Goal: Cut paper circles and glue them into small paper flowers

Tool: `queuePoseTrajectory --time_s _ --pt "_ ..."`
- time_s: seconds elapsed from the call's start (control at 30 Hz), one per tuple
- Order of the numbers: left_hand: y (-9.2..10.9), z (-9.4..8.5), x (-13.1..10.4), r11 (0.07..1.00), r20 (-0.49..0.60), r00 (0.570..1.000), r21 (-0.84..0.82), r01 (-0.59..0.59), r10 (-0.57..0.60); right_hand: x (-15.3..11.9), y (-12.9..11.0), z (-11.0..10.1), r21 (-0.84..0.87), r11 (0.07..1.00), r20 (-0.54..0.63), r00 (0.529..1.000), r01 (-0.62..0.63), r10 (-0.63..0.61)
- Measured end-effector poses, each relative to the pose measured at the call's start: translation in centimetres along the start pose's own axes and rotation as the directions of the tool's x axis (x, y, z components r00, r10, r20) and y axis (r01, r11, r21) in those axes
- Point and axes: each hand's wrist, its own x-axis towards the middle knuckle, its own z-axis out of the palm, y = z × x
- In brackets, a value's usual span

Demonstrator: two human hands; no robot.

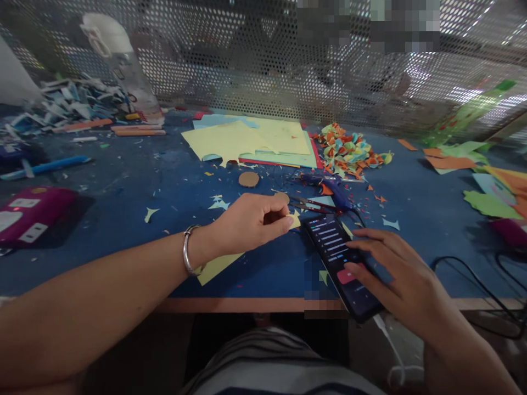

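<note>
a: left hand (257, 222)?
b: fingers together, pinched on a yellow scrap (295, 221), above the table (115, 181).
a: right hand (405, 277)?
b: fingers spread apart over the phone (334, 258). can't tell if a tip touches it.
a: phone position?
b: by the table's near edge, between the hands, right of the left fingers. right hand's nearer.
a: long axis?
b: slants far left to near right, top end beside the scrap, bottom end showing past the edge.
</note>
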Motion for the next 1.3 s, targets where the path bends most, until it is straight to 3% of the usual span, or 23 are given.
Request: queuePoseTrajectory --time_s 0.93,1.3 --pt "0.1 0.1 0.1 1.0 0.009 1.0 -0.015 -0.004 0.004 1.5 0.5 0.6 -0.031 0.999 0.029 0.999 0.016 -0.015" --pt "0.1 0.0 0.1 1.0 0.011 1.0 -0.008 -0.002 0.002 0.3 0.4 0.1 0.008 1.0 -0.008 1.0 0.007 -0.007"
